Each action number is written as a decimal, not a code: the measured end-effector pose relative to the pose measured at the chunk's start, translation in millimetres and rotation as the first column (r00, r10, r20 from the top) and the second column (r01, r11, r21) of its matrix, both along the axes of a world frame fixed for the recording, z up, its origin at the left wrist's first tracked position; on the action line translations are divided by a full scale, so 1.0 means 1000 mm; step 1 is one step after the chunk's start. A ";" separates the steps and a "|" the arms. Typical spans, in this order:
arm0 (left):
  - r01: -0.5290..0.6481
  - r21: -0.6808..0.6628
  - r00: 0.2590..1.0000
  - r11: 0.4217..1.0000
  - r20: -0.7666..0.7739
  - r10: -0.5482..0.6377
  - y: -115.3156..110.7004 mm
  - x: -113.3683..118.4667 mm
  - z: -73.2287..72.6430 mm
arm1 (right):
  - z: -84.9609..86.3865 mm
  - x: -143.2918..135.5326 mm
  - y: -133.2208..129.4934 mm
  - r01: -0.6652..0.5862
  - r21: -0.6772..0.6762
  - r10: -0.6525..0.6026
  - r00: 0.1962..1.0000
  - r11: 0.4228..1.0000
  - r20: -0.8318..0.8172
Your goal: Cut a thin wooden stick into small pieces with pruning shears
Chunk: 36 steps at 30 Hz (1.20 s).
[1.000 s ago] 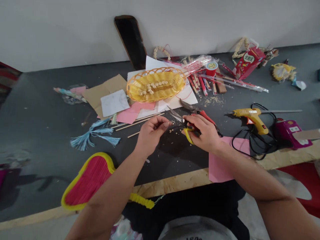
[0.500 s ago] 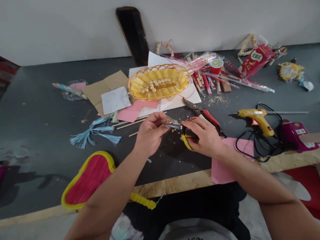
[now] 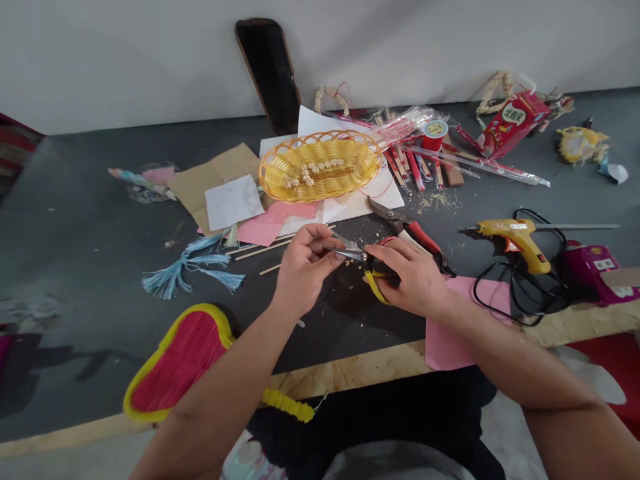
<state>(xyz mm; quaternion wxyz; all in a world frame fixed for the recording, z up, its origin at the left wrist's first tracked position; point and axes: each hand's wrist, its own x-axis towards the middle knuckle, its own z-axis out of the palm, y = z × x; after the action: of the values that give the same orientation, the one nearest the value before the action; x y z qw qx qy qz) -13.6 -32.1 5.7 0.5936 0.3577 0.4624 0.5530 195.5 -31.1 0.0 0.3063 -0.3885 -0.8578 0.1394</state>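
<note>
Grasping steel scissors with a yellow-trimmed handle in the palm-down right hand, aimed leftward. Curling the left hand beside their tips; cannot tell whether holding anything. Over a dark grey surface, near red-handled metal pruning shears.

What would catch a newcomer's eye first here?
First, the oval yellow woven basket holding small pale pieces, mid-picture. Nearer, the right hand holds metal scissors with a yellow-trimmed handle, blades at the left hand. At lower left lies a rounded magenta panel with a yellow rim.
</note>
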 end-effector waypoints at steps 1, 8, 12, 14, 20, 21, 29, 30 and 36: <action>0.003 0.007 1.000 1.000 -0.004 -0.003 0.000 -0.001 0.000 | 0.000 0.000 0.000 -0.002 0.005 0.002 1.000 1.000 0.000; 0.020 0.044 0.995 0.999 -0.097 -0.016 -0.001 -0.002 -0.001 | 0.003 0.000 -0.001 -0.014 -0.003 0.014 1.000 1.000 -0.008; 0.016 0.051 0.990 0.999 -0.141 -0.008 -0.001 -0.003 0.000 | 0.003 0.000 0.000 -0.028 0.001 0.028 0.999 1.000 -0.027; 0.014 0.055 0.991 0.998 -0.137 -0.007 -0.001 -0.004 0.000 | 0.003 0.000 0.000 -0.029 0.010 0.029 0.999 1.000 -0.023; -0.005 0.042 0.993 0.999 -0.118 0.010 -0.003 -0.003 0.003 | 0.002 0.001 -0.002 -0.028 0.026 0.028 0.999 0.999 -0.016; -0.009 0.043 0.993 0.999 -0.116 0.014 -0.003 -0.002 0.003 | 0.002 0.001 -0.003 -0.029 0.028 0.029 0.999 0.999 -0.013; -0.024 0.062 0.993 0.998 -0.112 0.031 -0.002 -0.002 0.004 | -0.003 0.001 0.002 0.002 0.059 -0.001 1.000 0.998 -0.014; -0.023 0.072 0.990 0.997 -0.136 0.033 -0.001 -0.002 0.003 | -0.003 0.002 0.003 0.024 0.039 -0.022 0.999 0.999 -0.031; 0.099 0.140 0.738 0.985 -0.675 0.022 0.001 -0.003 -0.008 | 0.004 0.013 0.015 0.173 0.009 -0.168 0.966 0.985 -0.198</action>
<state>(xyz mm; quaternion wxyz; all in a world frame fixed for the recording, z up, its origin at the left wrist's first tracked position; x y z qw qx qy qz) -17.0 -30.7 -2.2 0.3656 0.5913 0.5901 0.4104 208.4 -15.9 4.0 0.4053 -0.4411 -0.7886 0.1391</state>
